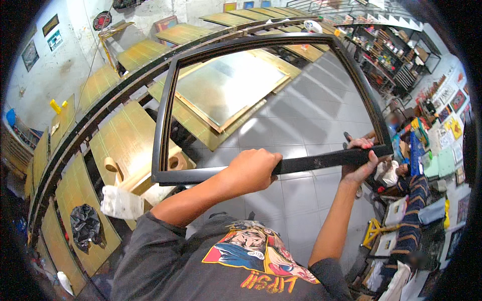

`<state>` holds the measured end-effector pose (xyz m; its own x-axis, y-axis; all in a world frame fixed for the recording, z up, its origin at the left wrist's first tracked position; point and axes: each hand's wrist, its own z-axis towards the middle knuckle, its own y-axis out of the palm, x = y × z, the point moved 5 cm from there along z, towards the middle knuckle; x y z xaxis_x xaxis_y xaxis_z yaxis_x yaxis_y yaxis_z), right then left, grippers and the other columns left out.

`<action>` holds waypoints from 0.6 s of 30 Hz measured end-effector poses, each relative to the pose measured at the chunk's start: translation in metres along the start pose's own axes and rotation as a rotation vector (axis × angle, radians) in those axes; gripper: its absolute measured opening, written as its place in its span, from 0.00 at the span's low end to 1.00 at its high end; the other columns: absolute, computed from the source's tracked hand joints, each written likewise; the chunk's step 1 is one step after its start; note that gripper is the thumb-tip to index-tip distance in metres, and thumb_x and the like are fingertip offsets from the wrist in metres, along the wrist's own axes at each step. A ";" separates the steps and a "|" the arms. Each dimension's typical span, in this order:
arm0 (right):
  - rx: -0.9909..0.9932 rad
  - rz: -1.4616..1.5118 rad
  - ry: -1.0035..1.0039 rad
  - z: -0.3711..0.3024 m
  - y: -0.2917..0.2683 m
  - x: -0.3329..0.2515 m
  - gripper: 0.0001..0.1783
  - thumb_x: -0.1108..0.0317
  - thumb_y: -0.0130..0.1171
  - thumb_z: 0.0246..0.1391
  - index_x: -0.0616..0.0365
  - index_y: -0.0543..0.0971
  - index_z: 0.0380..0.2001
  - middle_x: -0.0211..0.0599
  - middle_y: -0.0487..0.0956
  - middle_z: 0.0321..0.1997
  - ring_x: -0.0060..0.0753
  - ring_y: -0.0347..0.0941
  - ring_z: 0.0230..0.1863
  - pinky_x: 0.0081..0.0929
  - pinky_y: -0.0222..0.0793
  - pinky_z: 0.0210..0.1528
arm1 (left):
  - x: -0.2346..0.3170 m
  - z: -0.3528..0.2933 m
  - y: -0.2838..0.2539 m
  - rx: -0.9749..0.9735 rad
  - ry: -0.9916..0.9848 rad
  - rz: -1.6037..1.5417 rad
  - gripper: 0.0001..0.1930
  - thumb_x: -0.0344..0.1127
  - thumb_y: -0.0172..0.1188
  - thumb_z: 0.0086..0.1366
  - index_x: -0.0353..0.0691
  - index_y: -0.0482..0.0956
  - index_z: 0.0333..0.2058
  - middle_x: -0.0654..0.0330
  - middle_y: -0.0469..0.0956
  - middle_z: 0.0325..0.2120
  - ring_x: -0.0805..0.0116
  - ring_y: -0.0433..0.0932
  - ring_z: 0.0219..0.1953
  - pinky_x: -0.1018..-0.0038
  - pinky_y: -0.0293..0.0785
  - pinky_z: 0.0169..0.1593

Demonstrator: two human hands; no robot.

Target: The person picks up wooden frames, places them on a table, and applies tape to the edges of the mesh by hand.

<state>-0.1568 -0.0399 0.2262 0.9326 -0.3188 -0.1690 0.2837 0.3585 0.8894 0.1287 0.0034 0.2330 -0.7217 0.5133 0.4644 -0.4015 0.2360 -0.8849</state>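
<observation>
A large black rectangular frame (266,39) is held up in front of me, tilted, with its opening showing the boards and floor beyond. My left hand (255,169) is closed in a fist over the middle of its near bar, and the fingertips are partly hidden. Near the right corner, my right hand (360,159) grips the same bar from below, thumb on the near side and fingers behind it. A small dark tip sticks up beside those fingers; I cannot make out what it is.
A long rack bears several yellowish boards (125,135), and a light panel (233,90) lies beyond the frame. Tape rolls (176,161) and a white block (120,201) sit at the left, near a black plastic bag (86,228). Crowded shelves (386,55) line the right.
</observation>
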 end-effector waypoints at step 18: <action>0.226 0.084 0.567 0.374 -0.319 0.249 0.17 0.76 0.59 0.42 0.56 0.68 0.37 0.34 0.70 0.32 0.29 0.69 0.36 0.31 0.69 0.51 | -0.230 0.309 0.021 0.158 -0.661 -0.023 0.19 0.40 0.66 0.50 0.37 0.77 0.40 0.47 0.79 0.29 0.46 0.78 0.36 0.57 0.74 0.41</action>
<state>-0.0989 -0.5614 0.0590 0.9406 0.2410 -0.2392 0.2081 0.1474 0.9669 0.1119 -0.3651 0.1187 -0.8847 -0.1149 0.4518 -0.4624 0.0917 -0.8819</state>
